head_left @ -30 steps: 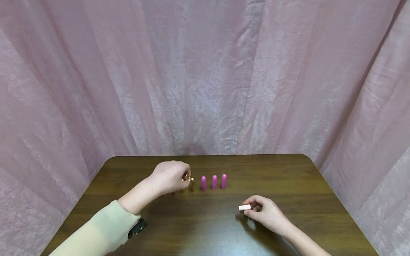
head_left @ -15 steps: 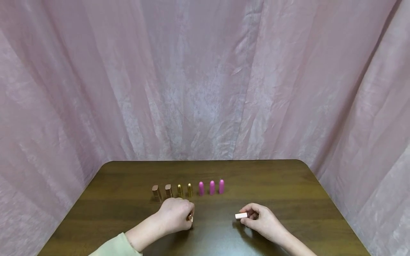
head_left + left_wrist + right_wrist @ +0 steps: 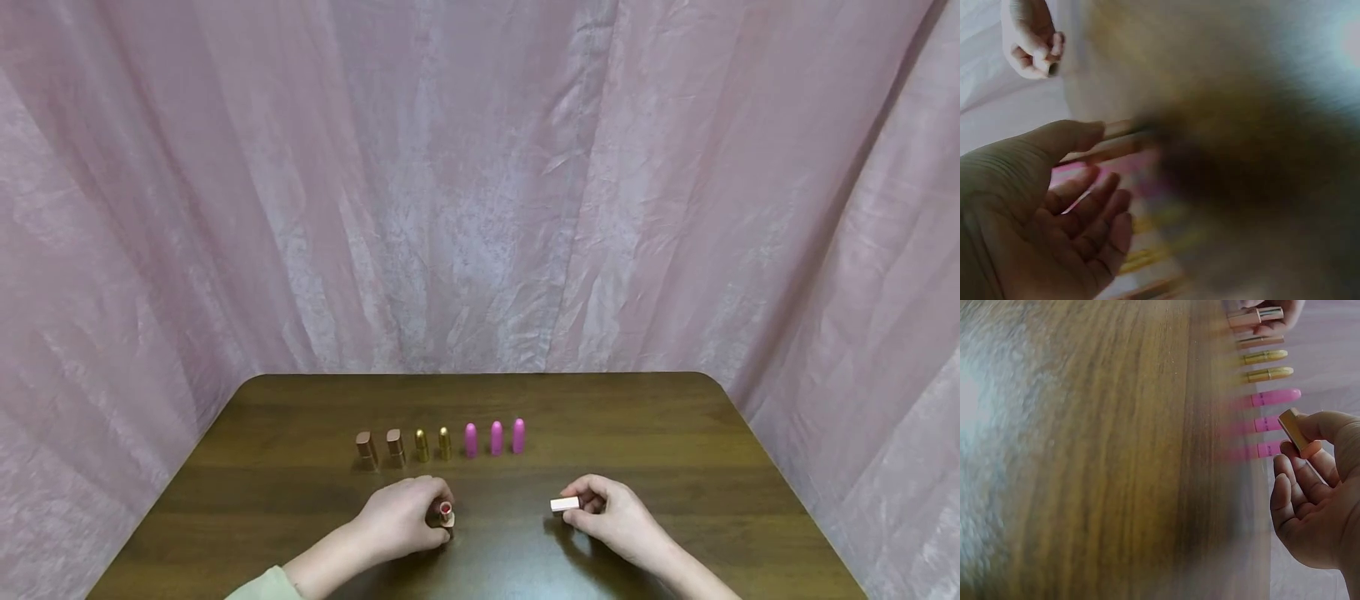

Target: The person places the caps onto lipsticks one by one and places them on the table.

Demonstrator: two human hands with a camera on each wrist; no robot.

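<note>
My left hand [image 3: 405, 518] holds an uncapped lipstick [image 3: 447, 514] upright near the front middle of the table, its red tip showing in the head view. In the left wrist view the thumb lies against the tube [image 3: 1119, 149], the other fingers are loosely bent, and the tube's far end is blurred. To the right, my right hand [image 3: 622, 518] pinches a small rose-gold lipstick cap [image 3: 565, 504] between thumb and fingertips, held sideways. The right wrist view shows this cap [image 3: 1295, 432] with its copper side. The two hands are apart.
Behind the hands a row of lipsticks stands upright on the brown wooden table [image 3: 645, 425]: two square copper ones [image 3: 395, 446], two gold bullet-shaped ones [image 3: 445, 443] and three pink ones [image 3: 497, 438]. A pink curtain [image 3: 480, 208] hangs beyond the table's far edge.
My left hand has come from the row toward the front of the table, and the lipstick it holds now shows its red tip. My right hand keeps its hold with hardly any movement.
</note>
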